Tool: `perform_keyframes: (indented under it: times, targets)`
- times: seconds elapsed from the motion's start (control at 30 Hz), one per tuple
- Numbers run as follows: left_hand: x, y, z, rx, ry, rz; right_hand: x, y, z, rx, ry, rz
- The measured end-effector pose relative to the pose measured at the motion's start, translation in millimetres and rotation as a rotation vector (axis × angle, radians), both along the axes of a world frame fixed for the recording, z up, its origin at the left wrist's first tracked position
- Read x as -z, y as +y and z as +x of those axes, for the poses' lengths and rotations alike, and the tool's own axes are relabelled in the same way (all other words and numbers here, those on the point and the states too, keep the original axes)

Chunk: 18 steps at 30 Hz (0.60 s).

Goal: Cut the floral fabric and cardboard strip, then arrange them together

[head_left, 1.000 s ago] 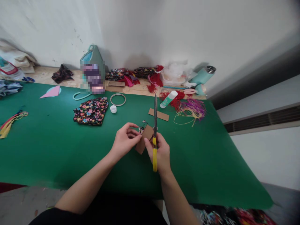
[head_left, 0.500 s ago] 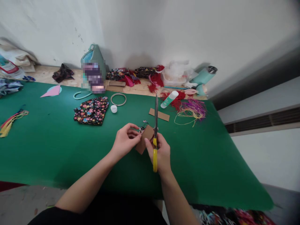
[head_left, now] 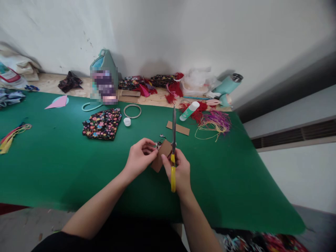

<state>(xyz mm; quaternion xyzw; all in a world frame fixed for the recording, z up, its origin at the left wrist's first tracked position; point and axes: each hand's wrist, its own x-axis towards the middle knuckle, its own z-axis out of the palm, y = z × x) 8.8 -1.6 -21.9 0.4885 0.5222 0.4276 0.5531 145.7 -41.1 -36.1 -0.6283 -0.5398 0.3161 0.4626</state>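
Note:
My left hand [head_left: 139, 158] pinches a small brown cardboard piece [head_left: 160, 158] with a scrap of floral cloth at its top edge. My right hand [head_left: 180, 171] grips yellow-handled scissors [head_left: 173, 164], blades pointing away from me, right beside the cardboard's right edge. Both hands hover over the green mat [head_left: 65, 164] near its front middle.
On the mat lie a floral cloth piece [head_left: 102, 124], a ring [head_left: 132, 111], a white cap [head_left: 127, 121], a cardboard strip [head_left: 177, 128], a glue stick [head_left: 189, 111] and coloured threads [head_left: 214, 122]. A teal bag [head_left: 103, 78], fabric scraps and a teal bottle [head_left: 227, 84] line the wall.

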Motion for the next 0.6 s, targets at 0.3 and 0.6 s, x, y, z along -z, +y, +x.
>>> perform_keyframes:
  times: [0.3,0.6]
  targets:
    - [-1.4,-0.7,0.5,-0.004,-0.001,0.01,-0.5,-0.3,-1.0,0.007,0.004,0.0]
    - [-0.6,-0.3,0.1,0.0,0.0,0.013,0.7,0.0,-0.4,0.008,-0.008,0.01]
